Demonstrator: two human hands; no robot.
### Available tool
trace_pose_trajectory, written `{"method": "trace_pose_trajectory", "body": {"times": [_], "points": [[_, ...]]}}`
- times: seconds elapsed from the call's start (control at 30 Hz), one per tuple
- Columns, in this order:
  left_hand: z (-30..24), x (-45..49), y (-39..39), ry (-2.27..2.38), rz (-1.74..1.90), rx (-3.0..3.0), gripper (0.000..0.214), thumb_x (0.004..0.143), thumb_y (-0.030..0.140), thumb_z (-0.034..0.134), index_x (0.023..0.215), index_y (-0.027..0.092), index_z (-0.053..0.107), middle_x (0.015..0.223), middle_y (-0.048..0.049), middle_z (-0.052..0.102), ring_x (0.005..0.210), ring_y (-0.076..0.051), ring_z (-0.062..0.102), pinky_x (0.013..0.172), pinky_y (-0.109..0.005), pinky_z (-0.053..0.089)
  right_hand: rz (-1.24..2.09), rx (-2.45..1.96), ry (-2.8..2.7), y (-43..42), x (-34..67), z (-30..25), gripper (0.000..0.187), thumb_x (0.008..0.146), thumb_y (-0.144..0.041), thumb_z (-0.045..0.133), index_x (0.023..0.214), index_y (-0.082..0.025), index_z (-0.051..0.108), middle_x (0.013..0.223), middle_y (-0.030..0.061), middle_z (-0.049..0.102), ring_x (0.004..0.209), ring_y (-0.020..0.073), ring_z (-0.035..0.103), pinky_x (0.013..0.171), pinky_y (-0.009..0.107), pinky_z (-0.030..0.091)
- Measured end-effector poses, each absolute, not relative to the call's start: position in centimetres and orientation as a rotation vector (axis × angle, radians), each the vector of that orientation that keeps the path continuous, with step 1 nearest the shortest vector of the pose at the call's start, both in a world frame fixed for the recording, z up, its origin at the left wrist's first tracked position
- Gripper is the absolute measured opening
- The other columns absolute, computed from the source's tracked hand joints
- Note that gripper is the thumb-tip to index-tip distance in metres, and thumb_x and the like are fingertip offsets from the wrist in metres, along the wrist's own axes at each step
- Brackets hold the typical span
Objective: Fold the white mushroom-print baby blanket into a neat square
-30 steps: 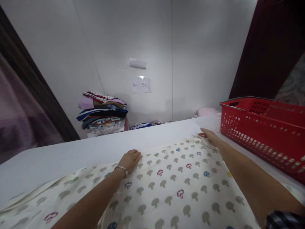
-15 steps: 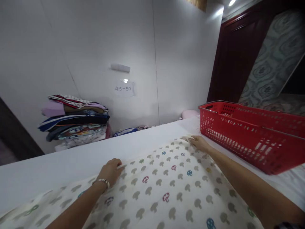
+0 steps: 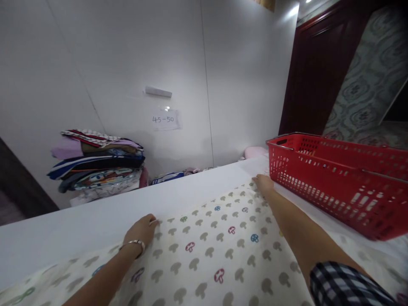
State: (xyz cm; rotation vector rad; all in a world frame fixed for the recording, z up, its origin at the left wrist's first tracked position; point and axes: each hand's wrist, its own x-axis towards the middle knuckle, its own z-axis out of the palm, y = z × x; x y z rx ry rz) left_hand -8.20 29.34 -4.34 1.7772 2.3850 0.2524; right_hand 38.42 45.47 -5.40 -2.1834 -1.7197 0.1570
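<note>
A cream cloth printed with mushrooms lies spread over the near part of the white table, its far edge running between my hands. My left hand, with a bracelet at the wrist, pinches that edge left of centre; a bit of the hem shows at the fingertips. Farther off to the right, my right hand grips the far right corner of the cloth, close to the red basket. Its fingertips are partly hidden. The cloth between the hands looks fairly flat and drawn straight.
A red plastic shopping basket with metal handles stands on the right of the white table. At the back left rises a stack of folded clothes. A paper label reading 45-50 is stuck on the white wall.
My right hand has shifted slightly outward with the corner, and the far edge between the hands looks straighter. My left hand has moved a little to the left. A checked sleeve now shows on the right.
</note>
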Motion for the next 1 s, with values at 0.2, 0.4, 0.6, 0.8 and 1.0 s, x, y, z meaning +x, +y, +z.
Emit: {"method": "trace_pose_trajectory", "body": {"times": [0.2, 0.4, 0.6, 0.8, 1.0], "points": [[-5.1, -8.3, 29.6, 2.445, 0.262, 1.762, 0.026, 0.084, 0.033, 0.033, 0.086, 0.021, 0.056, 0.098, -0.0089, 0.065, 0.086, -0.022, 0.061, 0.07, -0.03, 0.042, 0.063, -2.226, -1.818, 45.9, 38.0, -5.8, 0.03, 0.086, -0.035, 0.044, 0.099, -0.018, 0.064, 0.1, 0.0102, 0.065, 0.095, 0.0186, 0.059, 0.075, 0.024, 0.04], [-5.6, -8.2, 30.0, 2.54, 0.336, 1.671, 0.028, 0.086, 0.034, 0.028, 0.089, 0.02, 0.053, 0.1, -0.0106, 0.064, 0.086, -0.022, 0.061, 0.069, -0.031, 0.043, -0.064, -2.247, -1.819, 45.9, 37.9, -5.9, 0.037, 0.09, -0.04, 0.036, 0.101, -0.018, 0.064, 0.101, 0.0114, 0.064, 0.096, 0.0198, 0.057, 0.074, 0.026, 0.04], [-5.6, -7.6, 29.9, 2.579, 0.162, 1.78, 0.031, 0.085, 0.029, 0.027, 0.088, 0.018, 0.056, 0.095, -0.012, 0.064, 0.085, -0.025, 0.061, 0.069, -0.034, 0.044, -0.121, -2.272, -1.822, 46.7, 37.6, -6.5, 0.037, 0.087, -0.04, 0.044, 0.105, -0.012, 0.061, 0.108, 0.0173, 0.06, 0.104, 0.0276, 0.052, 0.085, 0.038, 0.035], [-5.6, -8.4, 29.2, 2.545, 0.275, 1.934, 0.039, 0.082, 0.034, 0.034, 0.108, 0.015, 0.056, 0.115, -0.0118, 0.058, 0.105, -0.025, 0.054, 0.087, -0.038, 0.043, 0.002, -2.217, -1.874, 44.7, 41.9, -5.5, 0.045, 0.08, -0.042, 0.054, 0.116, -0.015, 0.054, 0.107, 0.0141, 0.062, 0.098, 0.0236, 0.057, 0.082, 0.032, 0.039], [-6.9, -6.0, 26.2, 2.128, 0.448, 2.457, 0.046, 0.08, 0.04, 0.037, 0.114, 0.017, 0.057, 0.127, -0.0086, 0.053, 0.118, -0.022, 0.047, 0.101, -0.037, 0.036, -0.008, -2.167, -1.857, 36.7, 48.3, -5.2, 0.031, 0.09, -0.027, 0.037, 0.106, -0.016, 0.061, 0.101, 0.0063, 0.066, 0.086, 0.0128, 0.061, 0.074, 0.018, 0.041]]}}
